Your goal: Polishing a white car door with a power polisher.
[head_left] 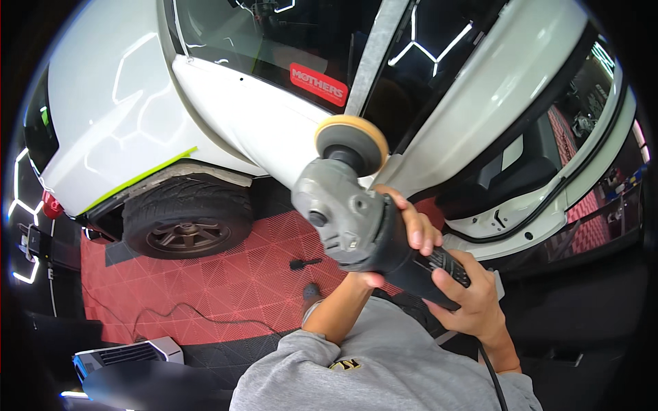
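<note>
My left hand [415, 226] wraps under and around the body of a grey and black rotary polisher [336, 209], with fingertips over its right side and thumb beneath. My right hand [476, 301] grips the black rear handle, from which a cord hangs down past my wrist. The tool points up and away from me, its round yellow-edged foam pad [346, 133] in front of a white car's side panel [236, 109], just below a dark window with a red sticker [317, 83]. Whether the pad touches the paint I cannot tell.
An open white door [521, 61] stands at right. Green tape [137, 178] edges the arch over the wheel [185, 226] at left. On the red tiled floor [205, 288] lie a cord [178, 305] and a small black object [305, 264]; a boxy white unit [164, 349] sits lower left.
</note>
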`<state>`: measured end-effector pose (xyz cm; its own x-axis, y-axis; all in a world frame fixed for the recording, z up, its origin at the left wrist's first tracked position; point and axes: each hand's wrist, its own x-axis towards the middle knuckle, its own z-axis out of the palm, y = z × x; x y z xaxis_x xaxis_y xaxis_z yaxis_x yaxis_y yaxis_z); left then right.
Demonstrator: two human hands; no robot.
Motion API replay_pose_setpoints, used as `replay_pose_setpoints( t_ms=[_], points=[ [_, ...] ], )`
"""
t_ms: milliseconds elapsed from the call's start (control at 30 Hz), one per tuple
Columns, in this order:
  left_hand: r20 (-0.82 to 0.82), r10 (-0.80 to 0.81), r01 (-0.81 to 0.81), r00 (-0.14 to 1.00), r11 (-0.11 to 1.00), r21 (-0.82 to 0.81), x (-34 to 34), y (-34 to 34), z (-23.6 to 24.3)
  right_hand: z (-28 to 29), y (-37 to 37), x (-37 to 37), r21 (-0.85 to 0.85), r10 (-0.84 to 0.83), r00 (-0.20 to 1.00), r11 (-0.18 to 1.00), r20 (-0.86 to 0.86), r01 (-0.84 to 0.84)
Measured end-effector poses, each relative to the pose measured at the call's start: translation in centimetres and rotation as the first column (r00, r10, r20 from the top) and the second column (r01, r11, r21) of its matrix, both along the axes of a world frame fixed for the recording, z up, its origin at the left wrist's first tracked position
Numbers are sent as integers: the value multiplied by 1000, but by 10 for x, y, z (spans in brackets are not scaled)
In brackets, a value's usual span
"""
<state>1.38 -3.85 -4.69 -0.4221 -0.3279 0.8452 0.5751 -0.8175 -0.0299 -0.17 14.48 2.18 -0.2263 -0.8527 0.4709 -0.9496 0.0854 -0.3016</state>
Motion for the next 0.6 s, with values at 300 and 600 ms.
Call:
replay_pose_setpoints(
  t_ms=[300,600],
  points=[
    [55,-62,59,997,997,52,-23,16,-3,4,9,-13,27,-83,996,996,7,83],
    [95,-231,236,968,971,-39,-19,12,56,38,21,-6,-93,-165,968,984,-187,150]
  ],
)
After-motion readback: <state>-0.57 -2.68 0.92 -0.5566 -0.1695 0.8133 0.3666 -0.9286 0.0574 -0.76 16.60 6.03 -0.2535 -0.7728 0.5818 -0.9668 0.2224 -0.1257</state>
